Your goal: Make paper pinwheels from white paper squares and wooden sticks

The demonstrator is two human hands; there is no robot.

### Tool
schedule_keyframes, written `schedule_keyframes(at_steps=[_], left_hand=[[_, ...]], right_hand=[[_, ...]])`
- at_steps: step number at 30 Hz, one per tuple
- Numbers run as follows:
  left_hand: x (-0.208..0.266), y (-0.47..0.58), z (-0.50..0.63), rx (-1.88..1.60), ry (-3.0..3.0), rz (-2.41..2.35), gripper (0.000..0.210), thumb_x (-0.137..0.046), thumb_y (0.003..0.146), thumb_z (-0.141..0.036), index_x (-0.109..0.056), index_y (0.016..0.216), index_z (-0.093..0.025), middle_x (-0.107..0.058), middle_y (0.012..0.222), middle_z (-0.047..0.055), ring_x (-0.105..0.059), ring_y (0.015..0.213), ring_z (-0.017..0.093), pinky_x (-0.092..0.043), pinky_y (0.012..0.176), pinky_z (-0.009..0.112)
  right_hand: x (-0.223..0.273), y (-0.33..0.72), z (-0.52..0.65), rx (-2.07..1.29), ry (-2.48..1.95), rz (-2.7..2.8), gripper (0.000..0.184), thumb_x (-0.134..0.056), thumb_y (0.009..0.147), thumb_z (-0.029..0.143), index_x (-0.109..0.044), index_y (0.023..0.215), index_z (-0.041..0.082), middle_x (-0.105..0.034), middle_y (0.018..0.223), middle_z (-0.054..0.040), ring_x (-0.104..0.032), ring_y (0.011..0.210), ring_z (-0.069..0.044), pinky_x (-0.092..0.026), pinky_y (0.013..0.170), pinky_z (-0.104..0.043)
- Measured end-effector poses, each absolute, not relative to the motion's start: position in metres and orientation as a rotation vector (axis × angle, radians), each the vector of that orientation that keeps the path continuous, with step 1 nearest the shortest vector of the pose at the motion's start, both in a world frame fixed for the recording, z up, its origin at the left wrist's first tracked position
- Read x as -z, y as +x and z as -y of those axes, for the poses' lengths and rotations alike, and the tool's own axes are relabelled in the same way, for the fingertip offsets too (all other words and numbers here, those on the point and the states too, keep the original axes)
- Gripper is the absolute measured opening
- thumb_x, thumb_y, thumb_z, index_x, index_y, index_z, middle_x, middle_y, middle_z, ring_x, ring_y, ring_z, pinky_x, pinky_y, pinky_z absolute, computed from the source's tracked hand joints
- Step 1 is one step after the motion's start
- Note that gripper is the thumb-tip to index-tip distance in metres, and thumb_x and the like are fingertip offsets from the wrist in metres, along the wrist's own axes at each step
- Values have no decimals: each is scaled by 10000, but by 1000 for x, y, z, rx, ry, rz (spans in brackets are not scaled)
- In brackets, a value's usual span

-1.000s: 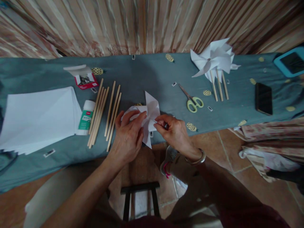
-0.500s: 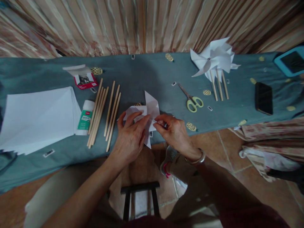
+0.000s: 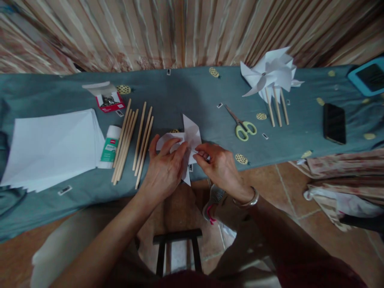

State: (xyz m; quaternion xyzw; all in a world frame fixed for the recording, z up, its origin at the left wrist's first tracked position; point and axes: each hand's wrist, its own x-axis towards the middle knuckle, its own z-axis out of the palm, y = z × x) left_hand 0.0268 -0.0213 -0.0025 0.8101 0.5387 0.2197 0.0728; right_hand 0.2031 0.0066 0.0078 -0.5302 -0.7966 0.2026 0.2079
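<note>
A white paper pinwheel (image 3: 192, 132) with folded blades lies at the table's front edge, between my hands. My left hand (image 3: 164, 168) is closed on it from the left, its fingertips pressing near the middle and covering part of the folds. At the right side, my right hand (image 3: 219, 164) pinches a blade's edge between thumb and forefinger. Something small and shiny shows by those curled fingers; I cannot make out what it is. Left of my left hand lie several wooden sticks (image 3: 126, 146), side by side in two groups.
A glue stick (image 3: 109, 150), a stack of white paper (image 3: 57, 148) and an open red box of small metal pieces (image 3: 111, 102) lie left. Scissors (image 3: 241, 126), finished pinwheels on sticks (image 3: 274, 76), a phone (image 3: 334, 124) and a blue-framed device (image 3: 367, 78) lie right.
My left fingers have shifted slightly on the pinwheel, with the forefinger drawn a little more bent. The right hand's pinch stays in place. The view has moved very slightly.
</note>
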Motion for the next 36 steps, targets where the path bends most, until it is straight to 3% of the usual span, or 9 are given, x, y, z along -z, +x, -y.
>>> schedule_keyframes(at_steps=[4,10,18,24,32,36], left_hand=[[2,26,20,-660,2436,-1587,328,-419,924,-151,-564,1217,-173,-734,1018,87,-539,1235,253,-179,1146,615],[0,27,20,-622,2516,-1622,293,-405,913,-129,-609,1117,-178,-710,1081,101,-586,1159,247,-206,1148,600],[2,29,18,-543,2607,-1653,333,-400,866,-75,-635,1081,-173,-720,1025,99,-603,1101,263,-236,1137,576],[7,27,16,-624,2579,-1664,356,-398,870,-97,-577,1176,-122,-700,1105,139,-585,1135,280,-247,1122,586],[16,26,17,-704,2554,-1709,502,-405,847,-83,-423,1348,-105,-667,1184,160,-576,1168,285,-251,1123,584],[19,26,19,-681,2488,-1734,508,-408,837,-77,-439,1344,-100,-650,1230,160,-550,1203,285,-240,1140,552]], right_hand=[[-18,210,-13,-507,-1450,2173,232,-577,893,312,-684,1031,159,-715,844,-63,-650,789,-194,-498,767,-322],[-14,217,-30,-470,-1484,2093,402,-530,920,355,-582,1243,122,-701,1115,-147,-645,1023,-264,-489,902,-390],[-6,196,-35,-430,-1577,2243,661,-663,808,366,-454,1353,55,-697,1128,-186,-648,1035,-322,-499,897,-410],[-22,190,-37,-527,-1639,2273,687,-652,805,323,-400,1386,55,-714,1092,-173,-689,977,-305,-524,824,-366],[-22,182,-46,-620,-1634,2290,592,-708,758,412,-530,1243,122,-712,1057,-147,-687,975,-298,-506,774,-327],[-24,182,-52,-702,-1667,2291,658,-716,740,409,-505,1288,113,-701,1070,-139,-685,965,-287,-502,771,-323]])
